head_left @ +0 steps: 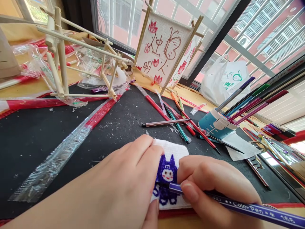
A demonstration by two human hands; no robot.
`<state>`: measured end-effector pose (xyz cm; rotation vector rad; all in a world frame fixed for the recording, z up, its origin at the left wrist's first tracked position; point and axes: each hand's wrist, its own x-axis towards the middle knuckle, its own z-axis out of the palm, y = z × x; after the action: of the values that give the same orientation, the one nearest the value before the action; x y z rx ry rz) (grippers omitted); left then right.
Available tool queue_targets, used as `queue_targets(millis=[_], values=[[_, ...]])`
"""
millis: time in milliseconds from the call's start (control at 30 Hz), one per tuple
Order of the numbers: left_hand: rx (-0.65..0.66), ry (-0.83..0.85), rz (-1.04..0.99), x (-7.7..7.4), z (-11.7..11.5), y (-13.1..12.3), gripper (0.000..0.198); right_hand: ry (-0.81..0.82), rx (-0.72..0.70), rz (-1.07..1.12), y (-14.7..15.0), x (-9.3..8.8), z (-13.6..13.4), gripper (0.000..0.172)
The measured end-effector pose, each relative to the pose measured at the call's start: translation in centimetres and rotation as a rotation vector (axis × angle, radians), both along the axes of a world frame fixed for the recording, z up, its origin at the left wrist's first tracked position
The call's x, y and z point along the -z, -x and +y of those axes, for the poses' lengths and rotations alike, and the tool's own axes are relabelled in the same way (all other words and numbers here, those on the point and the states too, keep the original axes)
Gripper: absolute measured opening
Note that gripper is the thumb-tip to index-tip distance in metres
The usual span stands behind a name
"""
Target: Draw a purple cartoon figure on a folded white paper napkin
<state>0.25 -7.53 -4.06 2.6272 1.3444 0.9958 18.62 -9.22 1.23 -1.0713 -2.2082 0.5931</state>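
Note:
A small white textured cloth piece (177,147) lies near the front edge of the dark work surface. Drawn on it is a purple figure (172,165) with pointed ears, a pale face and pink cheeks. My left hand (126,175) covers the cloth's left side, fingers curled at its top edge and thumb at the lower edge. In my right hand (214,178) is a purple felt-tip pen (259,208), pinched between thumb and fingers. Its dark tip touches or hovers just over the figure's left side; I cannot tell which.
Loose felt-tip pens (166,122) lie beyond the cloth. A blue cup (212,124) holds several more at right. A wooden stick frame (83,41) stands back left; a decorated white panel (166,47) stands by the window. Clear plastic wrapper (57,162) lies left, a white bag (214,79) back right.

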Motion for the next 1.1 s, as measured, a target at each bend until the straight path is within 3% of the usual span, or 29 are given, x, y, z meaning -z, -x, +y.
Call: queue_targets(millis=[167,400,867,1100], values=[[0.021,-0.039,-0.010,0.11,-0.02,0.21,0.037,0.024,0.027,-0.027,-0.09,-0.19,-0.31,0.031],[0.066,-0.345,-0.030,0.23,0.58,0.20,0.032,-0.039,0.031,0.006,0.03,0.01,-0.01,0.032],[0.061,-0.369,-0.009,0.34,0.10,0.40,0.032,0.047,-0.023,0.021,-0.02,-0.65,-0.07,0.034],[0.108,-0.370,0.018,-0.41,0.48,0.43,0.026,0.055,-0.020,0.030,0.03,-0.50,0.02,0.034]])
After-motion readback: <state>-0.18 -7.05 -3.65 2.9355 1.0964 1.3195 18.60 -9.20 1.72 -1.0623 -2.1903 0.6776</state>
